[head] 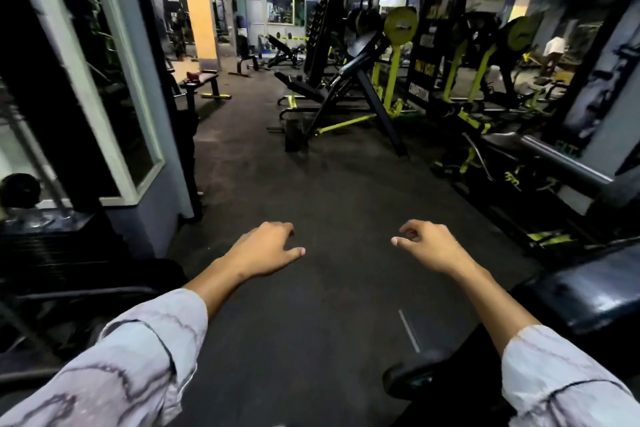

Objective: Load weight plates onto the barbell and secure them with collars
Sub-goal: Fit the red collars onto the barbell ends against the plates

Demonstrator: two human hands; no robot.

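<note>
Dark rubber floor of a gym aisle, running from near to far. Standing on it: a black incline bench with yellow-green frame feet at centre right; a flat bench at far left, with a red object on top; a black padded bench at near right; a plate-loaded machine with a yellow-green plate at far right.

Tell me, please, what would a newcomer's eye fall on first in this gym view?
First the two bare hands held out low in the centre, the left hand and right hand, both empty with loosely curled fingers over the dark floor. Next the yellow weight plate on a yellow-framed machine at the upper right, behind a black incline bench.
</note>
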